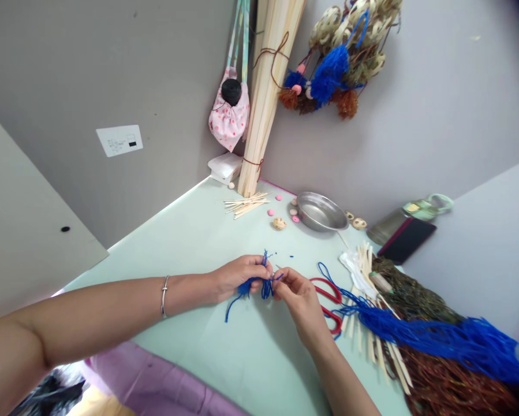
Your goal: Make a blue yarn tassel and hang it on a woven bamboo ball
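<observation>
My left hand (238,277) and my right hand (297,294) meet over the pale green table (198,231). Between them is a small bundle of blue yarn (259,285), with loose strands hanging down to the left. My left hand's fingers are curled round the bundle. My right hand's fingers pinch its right end, where a thin strand sticks up. A silver bracelet (164,296) is on my left wrist. Red-handled scissors (328,300) lie just right of my right hand.
A big hank of blue yarn (436,335) lies on brown yarn (454,381) and bamboo strips (372,335) at the right. A steel bowl (322,211), beads (279,223) and thin sticks (246,204) sit further back. A tied bundle of slats (268,98) leans in the corner.
</observation>
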The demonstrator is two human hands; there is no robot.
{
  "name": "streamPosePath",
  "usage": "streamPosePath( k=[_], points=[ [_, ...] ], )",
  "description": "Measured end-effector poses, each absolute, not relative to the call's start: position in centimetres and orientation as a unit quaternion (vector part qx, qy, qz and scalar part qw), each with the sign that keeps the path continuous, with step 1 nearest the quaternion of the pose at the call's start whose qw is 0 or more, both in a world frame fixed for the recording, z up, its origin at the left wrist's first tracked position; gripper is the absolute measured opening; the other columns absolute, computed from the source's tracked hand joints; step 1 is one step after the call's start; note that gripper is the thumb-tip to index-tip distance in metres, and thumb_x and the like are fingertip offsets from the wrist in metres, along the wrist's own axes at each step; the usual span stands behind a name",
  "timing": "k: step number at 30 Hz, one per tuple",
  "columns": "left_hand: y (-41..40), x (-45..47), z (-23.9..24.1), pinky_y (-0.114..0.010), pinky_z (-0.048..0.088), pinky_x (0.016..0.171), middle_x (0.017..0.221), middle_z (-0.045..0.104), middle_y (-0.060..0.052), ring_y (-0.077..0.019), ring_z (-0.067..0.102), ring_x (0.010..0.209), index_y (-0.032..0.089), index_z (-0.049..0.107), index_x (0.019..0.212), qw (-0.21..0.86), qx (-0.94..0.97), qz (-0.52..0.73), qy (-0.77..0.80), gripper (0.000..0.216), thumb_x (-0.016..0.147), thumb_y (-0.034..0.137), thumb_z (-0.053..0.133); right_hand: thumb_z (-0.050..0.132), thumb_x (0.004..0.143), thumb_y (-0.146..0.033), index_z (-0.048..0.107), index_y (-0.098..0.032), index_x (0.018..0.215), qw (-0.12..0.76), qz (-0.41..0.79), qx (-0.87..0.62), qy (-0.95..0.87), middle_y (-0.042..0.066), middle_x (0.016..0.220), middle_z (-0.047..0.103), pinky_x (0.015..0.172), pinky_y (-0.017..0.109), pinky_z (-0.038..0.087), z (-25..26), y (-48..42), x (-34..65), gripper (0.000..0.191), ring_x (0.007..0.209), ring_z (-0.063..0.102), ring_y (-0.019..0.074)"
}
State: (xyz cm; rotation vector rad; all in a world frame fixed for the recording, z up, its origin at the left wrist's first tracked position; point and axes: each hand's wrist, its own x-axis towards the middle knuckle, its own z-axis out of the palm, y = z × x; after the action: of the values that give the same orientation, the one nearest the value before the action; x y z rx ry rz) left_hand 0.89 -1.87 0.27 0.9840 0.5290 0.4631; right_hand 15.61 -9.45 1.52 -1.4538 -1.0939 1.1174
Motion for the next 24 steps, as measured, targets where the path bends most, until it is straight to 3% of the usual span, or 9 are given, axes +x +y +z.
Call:
streamPosePath(
  k=[7, 12, 16, 24],
  points=[
    [-1.9, 0.86, 0.47, -0.019, 0.029, 0.049, 0.062, 0.046, 0.004, -0.0039, 0.035, 0.049, 0.013, 0.055, 0.081, 0.858, 0.411, 0.227, 0.206, 0.013, 0.074, 0.022, 0.063, 0.068, 0.07, -0.028, 0.057, -0.018, 0.071, 0.49, 0.47, -0.591, -0.436, -0.003, 0.061, 0.053, 0.053, 0.023, 0.036, 1.31, -9.39, 15.66, 0.016, 0.055, 0.044, 0.0102],
    [-1.8, 0.68, 0.91, -0.019, 0.031, 0.051, 0.083, 0.061, -0.004, -0.0027, 0.039, 0.05, 0.014, 0.053, 0.082, 0.862, 0.39, 0.268, 0.183, 0.014, 0.076, 0.021, 0.063, 0.069, 0.069, -0.028, 0.057, -0.018, 0.07, 0.499, 0.47, -0.583, -0.437, -0.004, 0.059, 0.052, 0.053, 0.023, 0.034, 1.31, -9.35, 15.69, 0.016, 0.054, 0.042, 0.0102],
    [-1.7, 0.63, 0.88, -0.02, 0.034, 0.053, 0.097, 0.064, -0.007, -0.003, 0.041, 0.052, 0.015, 0.052, 0.085, 0.83, 0.418, 0.304, 0.212, 0.016, 0.079, 0.025, 0.064, 0.067, 0.073, -0.03, 0.059, -0.018, 0.074, 0.504, 0.452, -0.589, -0.442, -0.003, 0.059, 0.054, 0.055, 0.024, 0.035, 1.31, -9.44, 15.8, 0.014, 0.056, 0.045, 0.0118],
    [-2.05, 0.75, 0.52, -0.019, 0.029, 0.049, 0.066, 0.051, 0.004, -0.0053, 0.039, 0.05, 0.016, 0.057, 0.086, 0.796, 0.503, 0.211, 0.262, 0.026, 0.072, 0.033, 0.072, 0.071, 0.072, -0.033, 0.06, -0.018, 0.075, 0.507, 0.439, -0.596, -0.44, -0.002, 0.063, 0.054, 0.056, 0.024, 0.038, 1.39, -9.49, 15.81, 0.018, 0.057, 0.046, 0.0118]
  ],
)
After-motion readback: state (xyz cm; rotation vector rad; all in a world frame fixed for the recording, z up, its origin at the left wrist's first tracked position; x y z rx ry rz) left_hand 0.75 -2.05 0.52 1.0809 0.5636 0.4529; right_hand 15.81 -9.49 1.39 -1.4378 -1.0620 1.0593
